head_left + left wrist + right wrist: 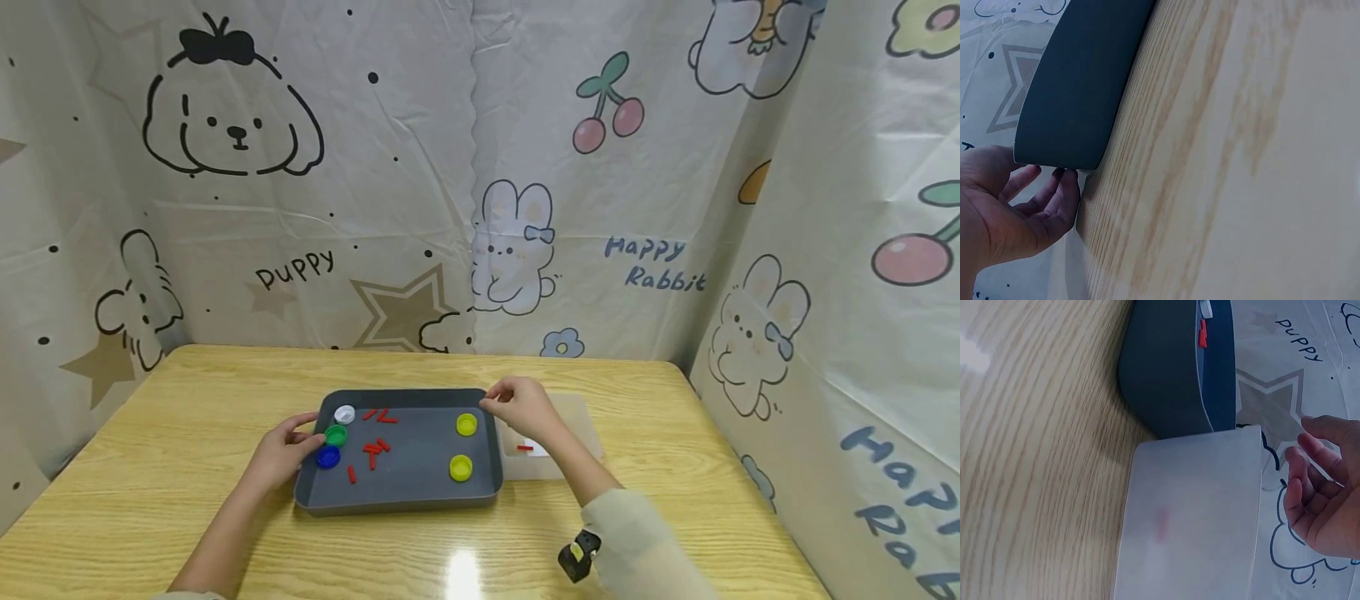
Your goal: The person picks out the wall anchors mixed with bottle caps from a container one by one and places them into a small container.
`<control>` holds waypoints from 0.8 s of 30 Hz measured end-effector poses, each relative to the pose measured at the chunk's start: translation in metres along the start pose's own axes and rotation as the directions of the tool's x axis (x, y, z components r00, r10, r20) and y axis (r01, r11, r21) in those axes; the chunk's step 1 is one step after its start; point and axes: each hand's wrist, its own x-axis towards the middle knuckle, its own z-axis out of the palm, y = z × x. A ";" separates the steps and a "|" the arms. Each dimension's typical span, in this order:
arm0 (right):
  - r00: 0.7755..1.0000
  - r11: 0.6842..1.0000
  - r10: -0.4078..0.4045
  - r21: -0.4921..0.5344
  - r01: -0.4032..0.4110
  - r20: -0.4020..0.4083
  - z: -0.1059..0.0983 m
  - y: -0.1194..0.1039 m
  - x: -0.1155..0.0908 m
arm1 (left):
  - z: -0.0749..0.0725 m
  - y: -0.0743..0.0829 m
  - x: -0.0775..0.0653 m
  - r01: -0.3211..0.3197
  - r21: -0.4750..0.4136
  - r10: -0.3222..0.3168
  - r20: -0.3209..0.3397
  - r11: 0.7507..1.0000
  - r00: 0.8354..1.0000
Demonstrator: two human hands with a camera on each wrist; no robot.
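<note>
My left hand (281,454) grips the left wall of a dark grey tray (420,492), thumb over the rim and fingertips against the outside in the left wrist view. Beside that thumb, inside the tray, sit a white (344,415), a green (336,435) and a blue round cap (327,457). Several short red sticks (372,450) lie scattered over the tray's left half. Two yellow caps (467,425) are on its right side. My right hand (521,406) hovers over the tray's back right corner, fingers loosely bent, with nothing visible in them.
A translucent white box (573,417) stands against the tray's right side; a red stick (525,448) and a white piece (537,448) show in it. The wooden table (187,433) meets printed curtains (405,208) at the back and sides.
</note>
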 end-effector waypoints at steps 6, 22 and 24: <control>0.999 0.998 -0.044 -0.034 0.045 0.013 0.008 -0.009 0.000 | 0.000 0.000 0.000 0.003 -0.002 -0.003 -0.002 1.000 1.000; 0.988 0.993 -0.111 -0.036 0.116 0.112 0.034 -0.033 -0.002 | 0.001 -0.002 -0.001 -0.014 -0.001 0.014 -0.011 1.000 1.000; 0.984 0.989 -0.136 -0.040 0.141 0.114 0.038 -0.035 -0.002 | 0.001 -0.002 0.000 -0.017 -0.005 0.017 -0.011 1.000 1.000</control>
